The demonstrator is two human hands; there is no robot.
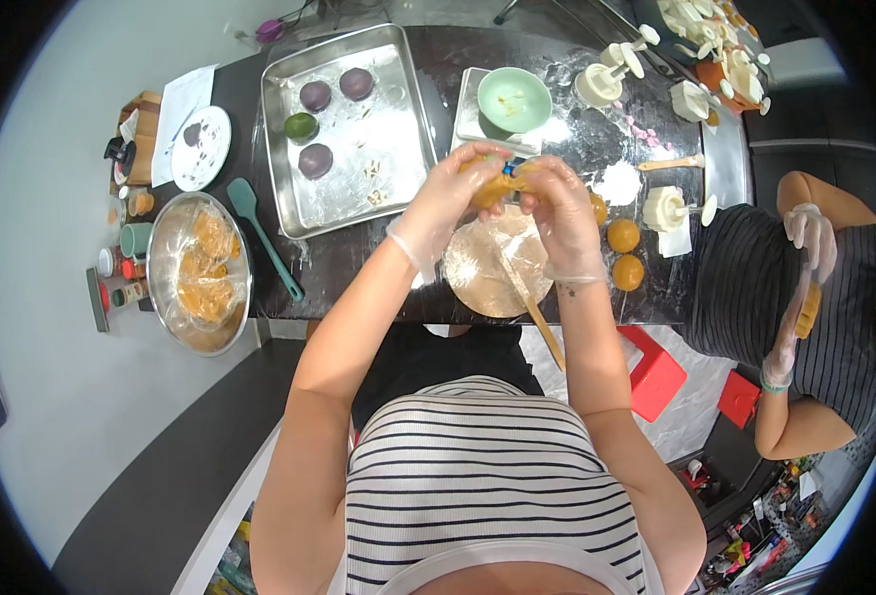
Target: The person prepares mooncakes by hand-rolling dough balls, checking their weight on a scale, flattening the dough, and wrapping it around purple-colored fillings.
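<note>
My left hand (460, 197) and my right hand (560, 204), both in clear plastic gloves, hold orange-yellow dough (488, 192) between them. A small blue thing shows between the fingertips. Below the hands lies a round board (482, 271) covered in clear film, a wooden stick (534, 316) across it. Orange dough balls (623, 235) sit right of my right hand. Behind the hands, a pale green bowl (514, 100) stands on a white scale (471, 100). To the left, a metal tray (273, 160) holds several purple balls (315, 161) and a green one (301, 127).
A steel bowl (157, 297) of orange dough and a teal spatula (263, 238) are at left. White plunger moulds (664, 208), a wooden-handled brush (668, 163) and white powder (620, 183) are at right. A gloved co-worker (839, 297) is beside the table, near a red stool (657, 379).
</note>
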